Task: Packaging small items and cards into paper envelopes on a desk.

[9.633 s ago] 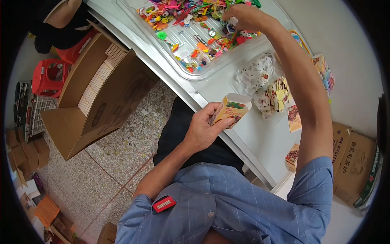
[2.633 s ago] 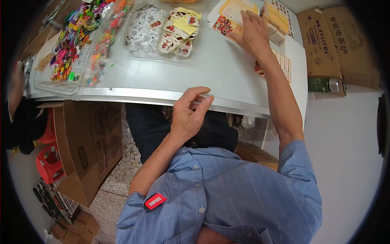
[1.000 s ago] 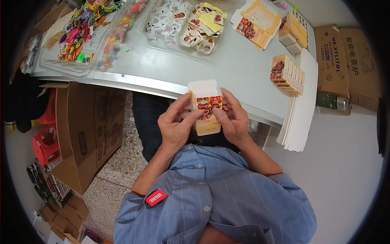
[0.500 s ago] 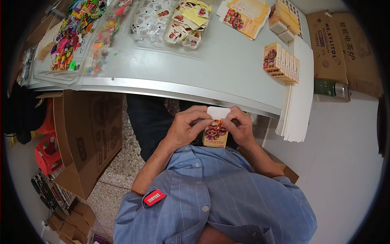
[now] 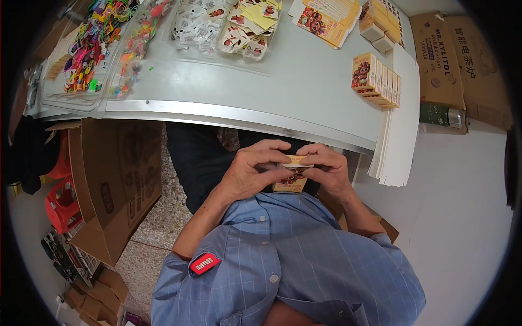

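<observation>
A small yellow cardboard box with red cartoon figures stands in my lap, just below the table's front edge. My left hand pinches its top end from the left, thumb on the printed front and fingers on the flap. From the right, my right hand grips the same end in a matching pinch. Between the fingertips the top flap is folded over, its yellow outer face showing. The thumbs hide part of the printed front, and the inside of the box cannot be seen.
On the table stand clear trays of colourful trinkets, white packets and printed cards. Flat boxes, a row of finished boxes and long white strips lie right. A large carton stands left.
The white tuck flap that stood up between my hands is folded down, and the box's yellow top edge shows instead. Both thumbs have moved closer together over the box front.
</observation>
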`<act>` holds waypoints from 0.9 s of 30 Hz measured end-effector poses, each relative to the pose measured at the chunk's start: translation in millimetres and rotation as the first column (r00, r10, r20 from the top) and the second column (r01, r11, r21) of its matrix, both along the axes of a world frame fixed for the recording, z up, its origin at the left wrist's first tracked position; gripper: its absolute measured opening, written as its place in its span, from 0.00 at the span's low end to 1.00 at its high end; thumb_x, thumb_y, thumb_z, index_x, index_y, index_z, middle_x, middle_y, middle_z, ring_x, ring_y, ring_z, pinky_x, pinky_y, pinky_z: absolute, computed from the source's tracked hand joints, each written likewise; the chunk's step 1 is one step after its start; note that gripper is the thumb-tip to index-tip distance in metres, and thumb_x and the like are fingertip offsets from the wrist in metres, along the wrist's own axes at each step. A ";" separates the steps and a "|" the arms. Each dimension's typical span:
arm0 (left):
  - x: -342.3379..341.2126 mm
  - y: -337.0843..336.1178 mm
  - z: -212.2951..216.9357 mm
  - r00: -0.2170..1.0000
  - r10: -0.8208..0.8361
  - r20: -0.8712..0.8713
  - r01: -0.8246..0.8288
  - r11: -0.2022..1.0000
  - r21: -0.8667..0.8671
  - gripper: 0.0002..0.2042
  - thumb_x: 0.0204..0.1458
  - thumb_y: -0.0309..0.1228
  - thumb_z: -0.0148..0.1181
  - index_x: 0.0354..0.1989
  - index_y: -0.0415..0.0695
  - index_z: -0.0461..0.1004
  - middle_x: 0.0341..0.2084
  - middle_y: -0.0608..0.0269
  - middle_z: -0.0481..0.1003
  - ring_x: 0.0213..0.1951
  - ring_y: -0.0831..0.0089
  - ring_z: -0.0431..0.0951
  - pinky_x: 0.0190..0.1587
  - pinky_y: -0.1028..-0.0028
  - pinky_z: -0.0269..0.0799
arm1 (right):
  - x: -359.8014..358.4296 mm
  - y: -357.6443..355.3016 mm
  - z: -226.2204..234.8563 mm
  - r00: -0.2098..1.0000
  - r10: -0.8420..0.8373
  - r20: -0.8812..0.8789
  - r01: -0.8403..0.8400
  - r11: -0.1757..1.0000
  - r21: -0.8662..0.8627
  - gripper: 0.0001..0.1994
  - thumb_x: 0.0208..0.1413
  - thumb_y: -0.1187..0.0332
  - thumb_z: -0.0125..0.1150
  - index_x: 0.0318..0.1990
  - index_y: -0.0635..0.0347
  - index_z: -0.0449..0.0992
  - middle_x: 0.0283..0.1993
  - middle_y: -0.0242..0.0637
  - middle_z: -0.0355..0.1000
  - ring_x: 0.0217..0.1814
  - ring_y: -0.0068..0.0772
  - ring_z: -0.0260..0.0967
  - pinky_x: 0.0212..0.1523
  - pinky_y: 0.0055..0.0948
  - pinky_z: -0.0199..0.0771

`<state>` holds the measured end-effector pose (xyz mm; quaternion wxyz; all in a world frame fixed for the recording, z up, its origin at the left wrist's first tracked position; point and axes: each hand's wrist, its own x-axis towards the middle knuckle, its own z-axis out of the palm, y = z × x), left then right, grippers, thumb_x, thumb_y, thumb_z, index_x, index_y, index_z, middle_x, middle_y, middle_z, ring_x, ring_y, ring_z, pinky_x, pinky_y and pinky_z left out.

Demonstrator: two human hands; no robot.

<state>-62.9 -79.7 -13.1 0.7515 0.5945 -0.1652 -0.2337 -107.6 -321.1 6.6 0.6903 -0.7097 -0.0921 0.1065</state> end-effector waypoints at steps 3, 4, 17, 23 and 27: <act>0.7 0.1 6.5 0.989 -0.044 -0.140 0.044 0.999 -0.003 0.09 0.54 0.20 0.67 0.44 0.36 0.80 0.46 0.56 0.78 0.41 0.76 0.80 0.39 0.81 0.78 | 3.0 3.5 10.0 0.995 -0.030 -0.097 0.026 0.999 -0.044 0.10 0.56 0.80 0.65 0.46 0.67 0.81 0.48 0.42 0.76 0.50 0.29 0.73 0.52 0.26 0.72; 2.6 -0.7 7.9 0.986 -0.033 -0.162 0.040 0.998 0.044 0.10 0.54 0.20 0.66 0.44 0.35 0.80 0.44 0.57 0.78 0.40 0.77 0.80 0.39 0.81 0.78 | 5.3 7.8 16.2 0.985 -0.072 -0.159 0.064 0.996 -0.056 0.09 0.57 0.80 0.64 0.45 0.67 0.81 0.47 0.41 0.76 0.50 0.28 0.73 0.52 0.25 0.72; 8.6 -7.5 13.5 0.972 0.002 -0.233 0.027 0.992 0.121 0.06 0.56 0.23 0.65 0.41 0.36 0.82 0.34 0.63 0.82 0.36 0.80 0.79 0.40 0.79 0.76 | 6.8 8.3 11.5 0.956 -0.147 -0.255 0.118 0.985 -0.126 0.07 0.59 0.76 0.63 0.43 0.67 0.82 0.41 0.37 0.77 0.42 0.25 0.72 0.43 0.25 0.71; 7.3 1.0 0.4 0.981 -0.051 0.185 0.018 0.984 0.176 0.07 0.53 0.23 0.68 0.40 0.36 0.82 0.38 0.54 0.82 0.39 0.69 0.83 0.41 0.74 0.77 | 0.4 2.7 4.1 0.994 0.052 0.092 -0.024 0.957 -0.288 0.12 0.50 0.79 0.70 0.44 0.65 0.82 0.43 0.41 0.78 0.44 0.32 0.74 0.44 0.26 0.73; 2.8 3.3 -0.8 0.986 -0.022 0.164 -0.006 0.986 0.167 0.08 0.51 0.21 0.69 0.40 0.37 0.83 0.39 0.52 0.82 0.41 0.64 0.83 0.43 0.72 0.78 | 2.9 9.1 6.2 0.993 0.032 0.111 -0.004 0.970 -0.243 0.16 0.50 0.78 0.71 0.47 0.61 0.82 0.43 0.37 0.78 0.41 0.30 0.75 0.41 0.26 0.75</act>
